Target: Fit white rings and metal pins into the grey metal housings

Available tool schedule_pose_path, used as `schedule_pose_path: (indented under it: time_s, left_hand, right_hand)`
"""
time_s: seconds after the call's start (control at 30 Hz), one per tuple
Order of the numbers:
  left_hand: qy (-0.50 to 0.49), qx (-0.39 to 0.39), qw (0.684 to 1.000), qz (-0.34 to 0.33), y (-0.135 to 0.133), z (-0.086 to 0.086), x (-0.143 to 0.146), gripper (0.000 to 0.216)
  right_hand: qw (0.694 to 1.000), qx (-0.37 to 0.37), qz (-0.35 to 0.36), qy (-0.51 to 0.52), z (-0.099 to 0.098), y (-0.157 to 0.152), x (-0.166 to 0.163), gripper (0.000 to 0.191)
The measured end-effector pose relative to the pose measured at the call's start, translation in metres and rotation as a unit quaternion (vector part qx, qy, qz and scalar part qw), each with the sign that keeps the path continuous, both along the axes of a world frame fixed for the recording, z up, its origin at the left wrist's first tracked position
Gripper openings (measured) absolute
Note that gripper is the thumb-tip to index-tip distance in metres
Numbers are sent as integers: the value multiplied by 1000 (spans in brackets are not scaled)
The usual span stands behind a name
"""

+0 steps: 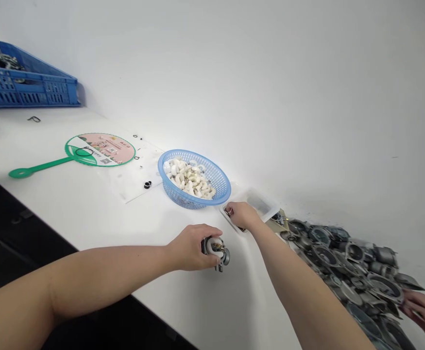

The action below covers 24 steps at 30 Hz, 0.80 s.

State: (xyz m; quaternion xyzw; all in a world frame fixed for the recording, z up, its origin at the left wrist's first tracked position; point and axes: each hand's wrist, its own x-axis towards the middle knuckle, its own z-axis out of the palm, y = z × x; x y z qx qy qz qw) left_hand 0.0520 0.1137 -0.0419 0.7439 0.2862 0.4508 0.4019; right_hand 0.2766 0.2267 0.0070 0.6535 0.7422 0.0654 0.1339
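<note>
My left hand (194,247) is closed around a small grey metal housing (226,256) just above the white table. A white curved plastic piece (215,246) sits inside the housing, with brass-coloured bits showing in the middle. My right hand (242,214) reaches into a translucent plastic box (266,206), its fingers bunched at small dark metal parts near the box's left end. What those fingertips pinch, if anything, is hidden. Right behind the box stands a blue mesh basket (222,188) filled with white curved plastic pieces (188,177).
A pile of grey metal housings (350,272) covers the right side, where another person's hand (423,311) touches it. A green-handled fan (103,148) lies at left, with black rings (147,184) nearby. A blue crate (26,87) holding dark parts stands at far left against the wall.
</note>
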Motion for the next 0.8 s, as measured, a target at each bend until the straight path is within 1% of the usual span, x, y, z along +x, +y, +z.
schedule_pose_path:
  time_s: [0.13, 0.43, 0.53, 0.6, 0.7, 0.8]
  left_hand:
    - [0, 1, 1000, 0, 0, -1, 0, 51]
    - [-4, 2, 1000, 2, 1, -1, 0, 51]
    - [-4, 6, 1000, 0, 1, -3, 0, 52]
    - [-8, 9, 1000, -2, 1, -3, 0, 52]
    - [-11, 6, 1000, 3, 0, -2, -1, 51]
    - [-4, 4, 1000, 6, -2, 1, -2, 50]
  right_hand:
    - [1000, 7, -4, 7, 0, 1, 2, 38]
    - [997, 56, -5, 61, 1, -2, 4, 28]
    - [994, 74, -14, 84, 7, -1, 3, 24]
    - [989, 99, -24, 105, 15, -4, 3, 23]
    - [976, 157, -46, 144, 29, -19, 4, 23]
    - [950, 231, -59, 203, 37, -59, 1, 23]
